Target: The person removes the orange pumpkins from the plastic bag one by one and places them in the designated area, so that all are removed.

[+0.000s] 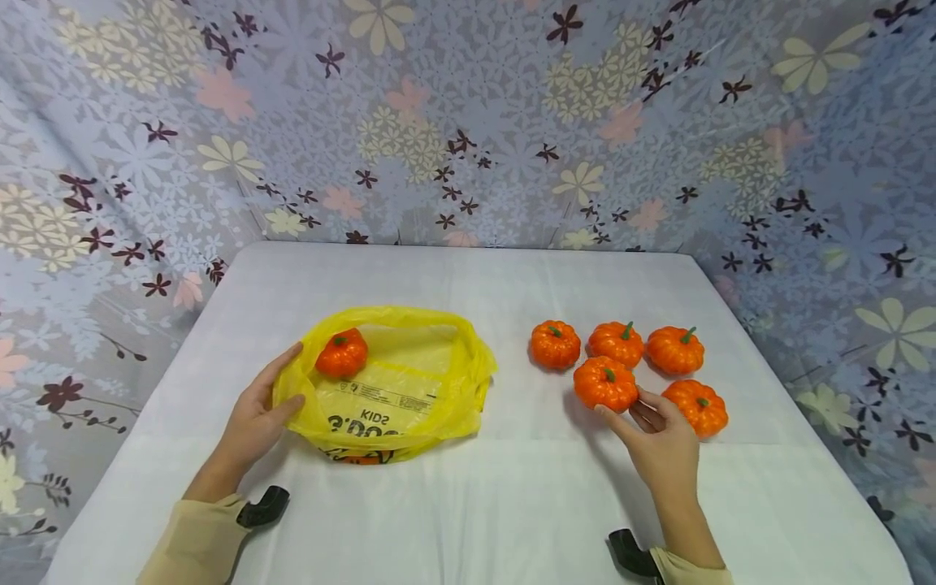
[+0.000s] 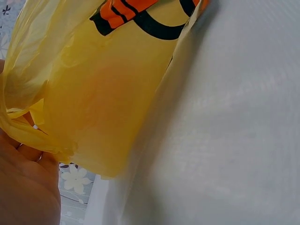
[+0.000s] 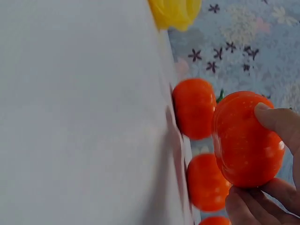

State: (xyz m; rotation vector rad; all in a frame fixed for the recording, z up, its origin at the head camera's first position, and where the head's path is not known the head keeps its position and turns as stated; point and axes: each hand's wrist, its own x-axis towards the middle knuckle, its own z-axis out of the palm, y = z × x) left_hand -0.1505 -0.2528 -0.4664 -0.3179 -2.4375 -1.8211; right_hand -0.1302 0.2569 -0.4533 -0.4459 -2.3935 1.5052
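A yellow plastic bag (image 1: 409, 382) with dark printing lies with its mouth spread on the white table. One small orange pumpkin (image 1: 341, 353) is inside, near its left side; through the film it shows as an orange blur in the left wrist view. My left hand (image 1: 256, 414) grips the bag's left rim, thumb over the edge. Between the thumb and fingers of my right hand (image 1: 658, 443) is another orange pumpkin (image 3: 247, 139) with a green stem, held above the table. Several more pumpkins stand around it, such as the one (image 1: 555, 344) at the left of the group.
Pumpkins behind and right of my right hand stand close together, including one (image 1: 695, 408) beside its fingers. White cloth covers the table (image 1: 468, 276), whose back edge meets a flowered curtain (image 1: 483, 122). A dark curved piece (image 1: 265, 507) sits at each sleeve cuff.
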